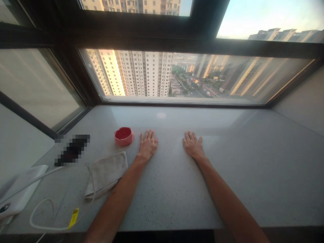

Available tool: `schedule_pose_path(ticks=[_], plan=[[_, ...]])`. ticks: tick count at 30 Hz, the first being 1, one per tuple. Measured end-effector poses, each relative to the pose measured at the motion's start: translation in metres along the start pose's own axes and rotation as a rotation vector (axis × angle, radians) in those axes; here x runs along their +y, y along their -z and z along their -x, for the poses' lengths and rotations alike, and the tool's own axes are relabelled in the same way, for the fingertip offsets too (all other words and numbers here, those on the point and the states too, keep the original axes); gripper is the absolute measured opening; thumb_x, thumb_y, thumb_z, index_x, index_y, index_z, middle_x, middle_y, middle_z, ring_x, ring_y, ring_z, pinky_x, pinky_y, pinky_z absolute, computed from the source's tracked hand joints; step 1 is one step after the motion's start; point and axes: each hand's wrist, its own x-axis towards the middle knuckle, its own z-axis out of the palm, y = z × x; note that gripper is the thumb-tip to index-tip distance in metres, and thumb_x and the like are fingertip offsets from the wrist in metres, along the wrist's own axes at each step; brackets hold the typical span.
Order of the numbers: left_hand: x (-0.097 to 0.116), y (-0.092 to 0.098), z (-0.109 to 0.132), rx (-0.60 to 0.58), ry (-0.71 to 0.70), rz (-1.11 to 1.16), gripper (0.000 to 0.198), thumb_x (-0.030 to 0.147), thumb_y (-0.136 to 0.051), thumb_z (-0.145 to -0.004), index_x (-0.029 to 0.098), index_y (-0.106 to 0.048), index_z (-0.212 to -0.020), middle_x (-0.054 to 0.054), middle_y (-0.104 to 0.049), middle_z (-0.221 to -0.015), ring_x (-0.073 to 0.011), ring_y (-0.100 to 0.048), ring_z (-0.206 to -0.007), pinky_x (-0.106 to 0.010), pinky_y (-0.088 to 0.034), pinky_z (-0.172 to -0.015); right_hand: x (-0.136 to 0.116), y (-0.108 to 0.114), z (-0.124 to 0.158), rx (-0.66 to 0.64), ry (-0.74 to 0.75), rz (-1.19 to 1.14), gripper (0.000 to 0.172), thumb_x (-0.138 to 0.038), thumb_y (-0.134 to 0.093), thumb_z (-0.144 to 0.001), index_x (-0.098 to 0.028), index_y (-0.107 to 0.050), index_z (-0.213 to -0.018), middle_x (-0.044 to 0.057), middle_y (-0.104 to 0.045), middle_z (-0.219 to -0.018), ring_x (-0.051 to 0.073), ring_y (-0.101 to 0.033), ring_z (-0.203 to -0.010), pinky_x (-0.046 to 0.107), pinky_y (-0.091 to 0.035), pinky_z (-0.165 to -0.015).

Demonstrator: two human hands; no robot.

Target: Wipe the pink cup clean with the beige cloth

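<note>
Left hand [148,145] flat on speckled stone sill [253,175], fingers [150,135] slightly apart, holding nothing. Right hand [193,145] flat too, fingers spread, holding nothing. Pink dish with red interior [124,136] near left fingers, not touching, at 10 o'clock. Folded grey cloth [106,173] at 8 o'clock.

A home in a high-rise flat: a speckled stone sill [227,162] runs under a wide window [192,76], which looks down on apartment towers [143,72] and a distant street [188,89].
</note>
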Motion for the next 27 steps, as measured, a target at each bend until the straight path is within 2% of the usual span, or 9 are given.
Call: schedule_pose_path(ticks=[3, 14, 27], plan=[[0.0003, -0.0019, 0.0032, 0.0, -0.012, -0.019, 0.062, 0.038, -0.029, -0.113, 0.013, -0.042, -0.168, -0.014, -0.036, -0.179, -0.0338, -0.03, -0.168, -0.061, -0.016, -0.139, -0.0012, -0.0064, -0.0001, -0.011, 0.012, 0.001, 0.064, -0.04, -0.022, -0.115, -0.014, -0.032, -0.173, 0.016, -0.025, -0.183, 0.035, -0.02, -0.17, 0.073, -0.015, -0.132], [0.0005, 0.001, 0.004, -0.032, 0.014, -0.045, 0.064, 0.039, -0.026, -0.113, 0.013, -0.039, -0.17, -0.011, -0.032, -0.18, -0.0322, -0.028, -0.169, -0.059, -0.015, -0.14, 0.0016, -0.0033, -0.0004, -0.022, 0.024, -0.065, 0.066, -0.042, -0.021, -0.114, -0.015, -0.033, -0.173, 0.013, -0.026, -0.183, 0.035, -0.019, -0.17, 0.074, -0.014, -0.133], [-0.0012, -0.0009, 0.0033, -0.019, 0.012, -0.042, 0.064, 0.038, -0.026, -0.112, 0.011, -0.04, -0.169, -0.012, -0.033, -0.18, -0.0322, -0.03, -0.169, -0.059, -0.017, -0.14, 0.0025, -0.0053, -0.0022, -0.021, 0.024, -0.035, 0.065, -0.043, -0.022, -0.114, -0.017, -0.034, -0.172, 0.014, -0.027, -0.183, 0.034, -0.019, -0.17, 0.073, -0.015, -0.132]])
